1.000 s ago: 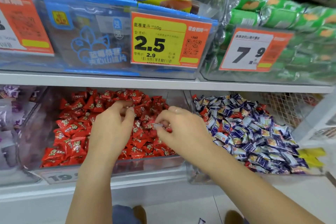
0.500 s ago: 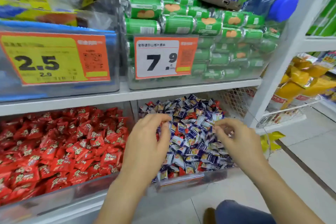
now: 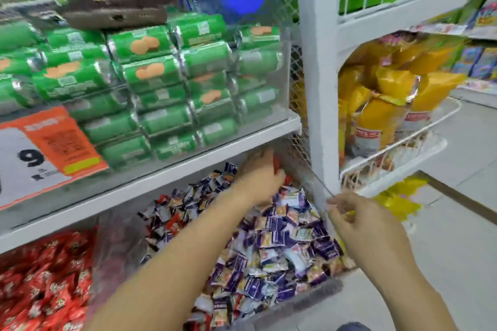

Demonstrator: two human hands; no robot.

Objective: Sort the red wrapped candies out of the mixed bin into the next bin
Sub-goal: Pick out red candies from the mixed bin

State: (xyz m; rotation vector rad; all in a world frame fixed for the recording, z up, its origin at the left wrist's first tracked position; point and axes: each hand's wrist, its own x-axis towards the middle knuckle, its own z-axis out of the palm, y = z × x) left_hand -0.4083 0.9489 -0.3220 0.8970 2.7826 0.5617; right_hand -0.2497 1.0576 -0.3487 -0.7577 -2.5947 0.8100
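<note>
Both hands are working further right than half a second ago: the left hand (image 3: 259, 179), which was hovering over the middle of the mixed bin (image 3: 317, 291), is now reaching into its far back corner, and the right hand (image 3: 360, 219) is sitting out at the bin's right edge beside the white shelf post (image 3: 318, 88). At that back corner the left fingers are curling around something red, most likely one or two red candies (image 3: 277, 166) (blur is hiding how many, and whether the pinch is firm). The right hand's thumb and forefinger are pressing together near the clear side wall; whether they are pinching a wrapper or the wall's edge cannot be told. More red pieces are showing among the blue-and-white candies (image 3: 279, 244), notably near the left side of the heap (image 3: 172, 224) and low at the front. The bin of red candies (image 3: 43, 287) is lying just left of the mixed one, across a clear divider. To do this pick well, the person probably ought to be closing the fingertips on the red wrapper alone, lifting straight up so the blue ones are sliding off, then carrying it low across the divider and letting go well inside the red heap. Steadying the bin with the right hand seems sensible, since the loose pile is likely to be shifting and burying the remaining red ones.
</note>
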